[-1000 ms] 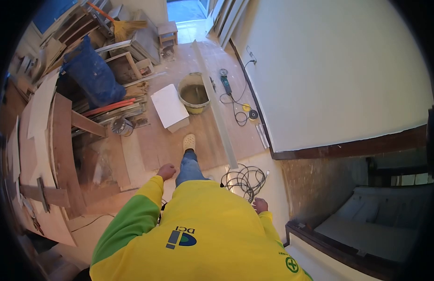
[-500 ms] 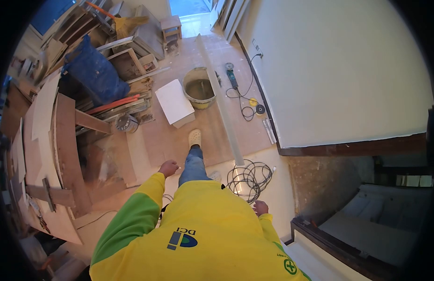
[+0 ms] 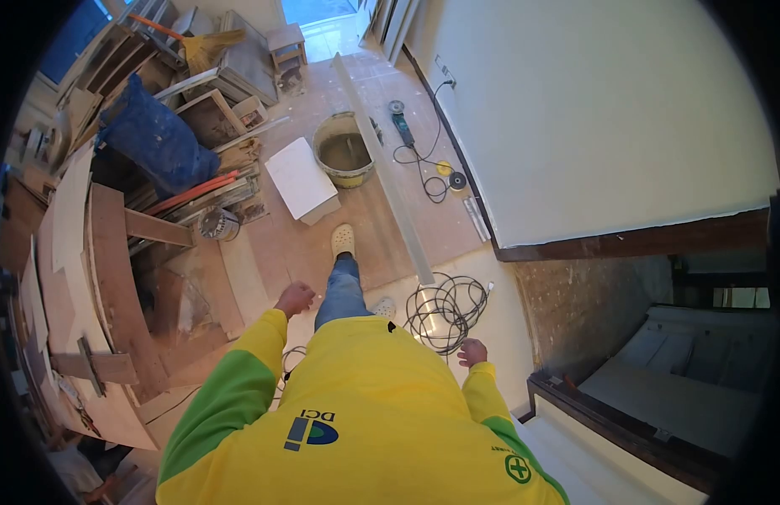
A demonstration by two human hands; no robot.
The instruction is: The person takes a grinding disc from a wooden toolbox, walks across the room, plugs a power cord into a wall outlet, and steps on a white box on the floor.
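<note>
My left hand [image 3: 295, 299] hangs in front of my left side, over the brown floor covering. Its fingers are curled in; whether anything small is between them is hidden. My right hand [image 3: 472, 353] hangs on the other side, its loosely bent fingers a little apart and nothing visible in them. Nearest to it, lower down on the floor, lies a loose coil of black cable [image 3: 445, 313]. Ahead of my shoe [image 3: 344, 240] stand a white box [image 3: 304, 178] and a bucket [image 3: 345, 178] of greyish contents. A long pale straightedge bar [image 3: 390, 185] lies past the bucket's right side.
A corded angle grinder [image 3: 402, 126] lies by the right wall, near a yellow roll [image 3: 444, 168]. On the left are a blue sack [image 3: 159, 139], a paint can [image 3: 218, 224], a broom [image 3: 206, 49], and stacked boards [image 3: 112, 278]. A stool [image 3: 286, 44] stands far ahead.
My view has shifted slightly, so the bucket, box and grinder sit further left and higher in the frame. Both hands stay low at my sides; the rear shoe shows more.
</note>
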